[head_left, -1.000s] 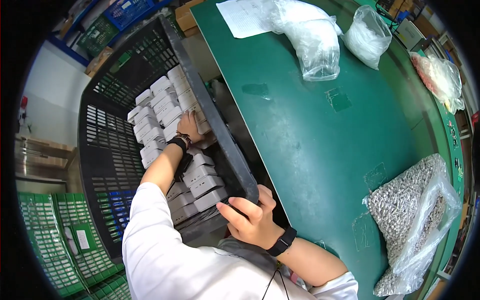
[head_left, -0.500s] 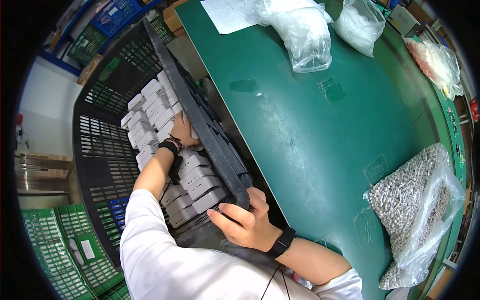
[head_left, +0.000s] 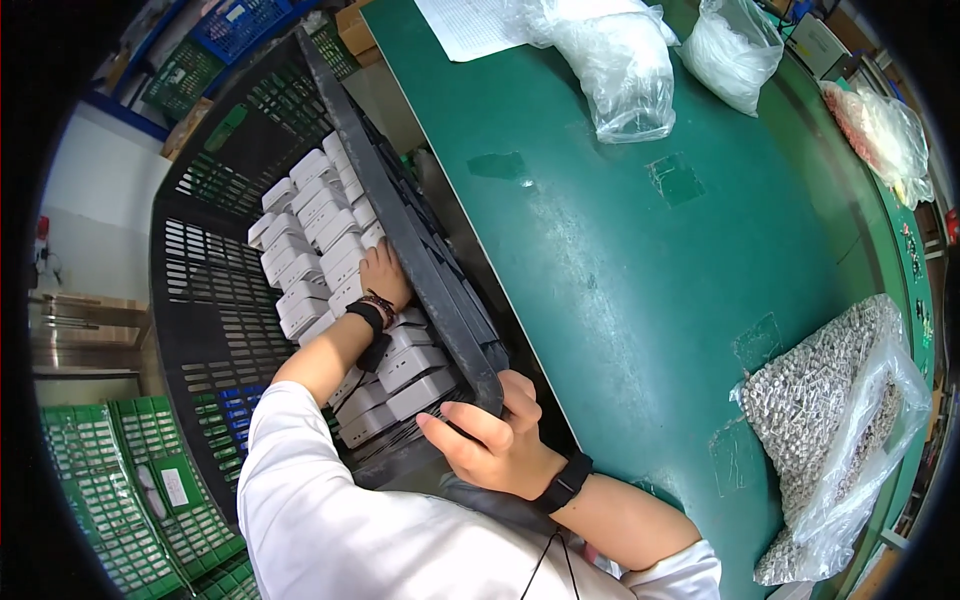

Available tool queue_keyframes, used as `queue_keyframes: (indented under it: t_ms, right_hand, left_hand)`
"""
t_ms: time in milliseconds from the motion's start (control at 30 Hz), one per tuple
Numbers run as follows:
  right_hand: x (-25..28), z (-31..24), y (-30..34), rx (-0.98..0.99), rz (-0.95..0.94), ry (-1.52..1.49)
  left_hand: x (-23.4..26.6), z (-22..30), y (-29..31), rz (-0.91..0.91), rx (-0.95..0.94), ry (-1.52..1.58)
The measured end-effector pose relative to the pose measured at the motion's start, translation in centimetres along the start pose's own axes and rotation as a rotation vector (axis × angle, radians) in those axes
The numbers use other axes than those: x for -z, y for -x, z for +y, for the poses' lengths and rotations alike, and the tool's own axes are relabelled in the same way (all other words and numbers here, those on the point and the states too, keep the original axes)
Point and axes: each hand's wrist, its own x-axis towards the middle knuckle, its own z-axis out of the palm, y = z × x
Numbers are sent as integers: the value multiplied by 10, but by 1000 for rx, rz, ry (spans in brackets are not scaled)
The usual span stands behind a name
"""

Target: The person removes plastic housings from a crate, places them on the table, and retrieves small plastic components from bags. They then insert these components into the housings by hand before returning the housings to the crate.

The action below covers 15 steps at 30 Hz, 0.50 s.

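Green crates: stacked at lower left of the frame, slotted walls.
Black crate: large slotted plastic bin, left of centre, tilted against the table edge.
Grey boxes: small rectangular units packed in rows inside the black crate, centre left.
Left hand: inside the crate, palm down on the grey boxes; fingers bent over them, whether it grips one I cannot tell. Dark band on the wrist.
Right hand: lower centre, fingers curled shut around the crate's near rim corner; black wristband.
Green table: fills the centre and right.
Clear bags: upper centre, on the table.
Bag of small metal parts: right edge, lying on the table.
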Motion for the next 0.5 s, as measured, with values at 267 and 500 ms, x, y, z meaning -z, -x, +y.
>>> queue_keyframes:
  t_ms: [267,500]
  right_hand:
    - [-4,0,-1,12,64,26]
    - [-4,4,-6,86,76,17]
  left_hand:
    - [13,-18,-27,-307,-102,264]
    - [64,-35,-30,-152,-472,223]
